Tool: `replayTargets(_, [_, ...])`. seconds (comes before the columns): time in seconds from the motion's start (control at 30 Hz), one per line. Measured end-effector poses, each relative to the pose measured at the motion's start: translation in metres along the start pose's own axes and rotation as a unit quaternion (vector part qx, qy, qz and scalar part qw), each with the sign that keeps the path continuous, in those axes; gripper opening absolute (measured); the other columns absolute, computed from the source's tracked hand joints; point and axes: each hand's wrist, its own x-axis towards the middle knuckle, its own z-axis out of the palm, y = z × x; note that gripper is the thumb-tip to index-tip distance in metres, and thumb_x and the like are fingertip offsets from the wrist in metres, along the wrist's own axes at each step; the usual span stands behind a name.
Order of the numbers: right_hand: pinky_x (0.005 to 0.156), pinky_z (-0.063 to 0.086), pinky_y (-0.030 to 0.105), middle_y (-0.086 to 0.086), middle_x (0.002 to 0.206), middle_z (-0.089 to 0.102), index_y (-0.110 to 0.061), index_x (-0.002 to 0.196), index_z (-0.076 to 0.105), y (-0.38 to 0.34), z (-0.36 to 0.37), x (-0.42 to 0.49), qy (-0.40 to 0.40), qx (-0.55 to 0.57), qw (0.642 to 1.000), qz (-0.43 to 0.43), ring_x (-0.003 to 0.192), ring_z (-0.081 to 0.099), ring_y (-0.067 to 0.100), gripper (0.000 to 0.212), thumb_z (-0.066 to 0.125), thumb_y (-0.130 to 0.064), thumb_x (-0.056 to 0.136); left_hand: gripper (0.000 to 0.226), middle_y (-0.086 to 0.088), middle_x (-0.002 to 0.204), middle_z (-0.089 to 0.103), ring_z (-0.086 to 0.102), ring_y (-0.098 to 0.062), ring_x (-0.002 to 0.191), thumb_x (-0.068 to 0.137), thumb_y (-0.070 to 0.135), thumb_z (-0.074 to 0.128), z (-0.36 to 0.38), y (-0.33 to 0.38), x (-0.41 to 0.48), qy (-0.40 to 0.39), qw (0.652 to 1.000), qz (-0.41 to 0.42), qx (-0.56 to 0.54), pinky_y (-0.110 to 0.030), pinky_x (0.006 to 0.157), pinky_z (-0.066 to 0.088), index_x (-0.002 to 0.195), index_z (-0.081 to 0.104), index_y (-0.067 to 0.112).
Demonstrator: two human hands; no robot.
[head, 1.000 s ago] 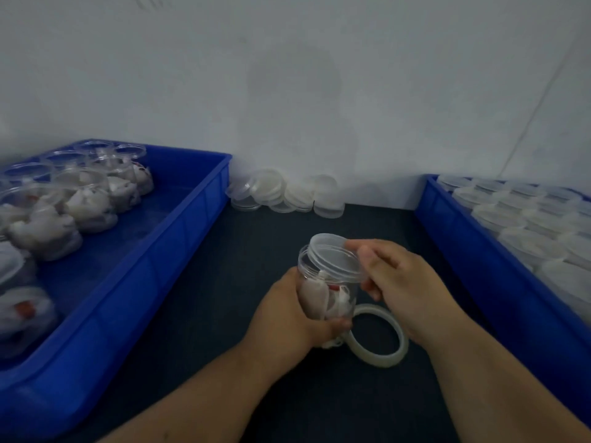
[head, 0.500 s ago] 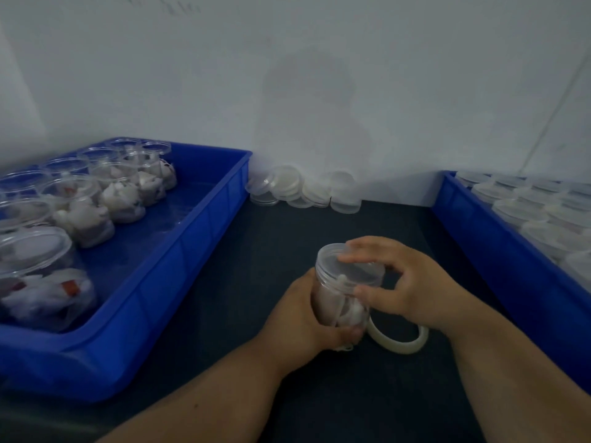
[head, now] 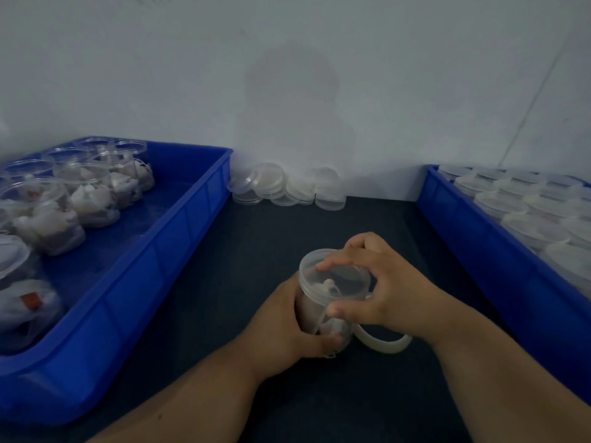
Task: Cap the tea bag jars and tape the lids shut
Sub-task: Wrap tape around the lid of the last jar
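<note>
Capping step in hand. Clasped round jar point(head: 315, 314) body with left grip point(head: 287, 327), low over counter point(head: 224, 282). Pinched at lid point(head: 335, 276) rim with right grip point(head: 383, 282), thumb and fingers curled, directly above left grip. Seating unconfirmed. Next: press or twist home, then fetch tape roll point(head: 388, 345) just beneath right grip

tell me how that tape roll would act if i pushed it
The tape roll lies flat on the table, so it would likely slide, not roll. It is a thin open ring, so probably light and easy to shift. Stood on edge it would likely roll.
</note>
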Motion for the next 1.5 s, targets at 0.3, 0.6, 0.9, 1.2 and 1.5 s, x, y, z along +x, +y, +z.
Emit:
replayTargets(0.3, [0.112,0.023,0.021,-0.034,0.158,0.0,-0.069,0.141,-0.002,0.004,0.012,-0.012,-0.043,0.228,0.973,-0.012,0.145,0.004,-0.01,0.095,0.053,-0.089,0.067,0.082,0.03,0.125,0.064,0.06,0.008,0.116,0.071,0.012,0.089,0.001,0.0,0.0,0.011,0.999,0.019,0.029,-0.003,0.088,0.045,0.115,0.052,0.07])
replayTargets(0.6, [0.109,0.041,0.041,-0.012,0.137,0.057,-0.045,0.149,0.027,0.008,0.011,-0.014,0.031,0.286,0.958,-0.004,0.13,0.052,0.011,0.103,0.085,-0.044,0.064,0.083,0.026,0.128,0.062,0.059,0.004,0.12,0.071,0.013,0.09,0.002,-0.005,0.001,0.014,0.999,0.0,0.032,-0.006,0.091,0.045,0.121,0.049,0.064])
replayTargets(0.9, [0.102,0.047,0.028,-0.018,0.129,0.05,-0.055,0.139,0.037,0.008,0.008,-0.001,-0.02,0.194,0.981,-0.004,0.123,0.053,0.005,0.095,0.087,-0.049,0.058,0.087,0.016,0.132,0.062,0.059,-0.005,0.125,0.071,0.01,0.089,-0.001,-0.009,0.003,-0.034,0.998,-0.029,0.043,-0.014,0.095,0.048,0.139,0.044,0.038])
replayTargets(1.2, [0.102,0.044,0.02,-0.025,0.128,0.057,-0.045,0.135,0.049,-0.008,0.024,-0.007,0.05,0.208,0.977,0.006,0.122,0.053,-0.002,0.082,0.08,-0.048,0.059,0.067,0.006,0.112,0.072,0.072,-0.012,0.103,0.071,0.004,0.087,0.013,-0.011,-0.001,0.017,0.999,-0.022,0.028,-0.021,0.078,0.058,0.116,0.059,0.046])
replayTargets(1.5, [0.096,0.04,0.005,-0.035,0.126,0.05,-0.053,0.144,0.026,-0.02,0.035,-0.019,0.098,0.205,0.972,0.065,0.119,0.048,-0.014,0.101,0.078,-0.065,0.057,0.073,0.014,0.114,0.071,0.07,-0.004,0.103,0.068,0.01,0.091,0.012,0.001,-0.002,0.001,0.998,-0.008,0.06,-0.014,0.078,0.056,0.115,0.056,0.054])
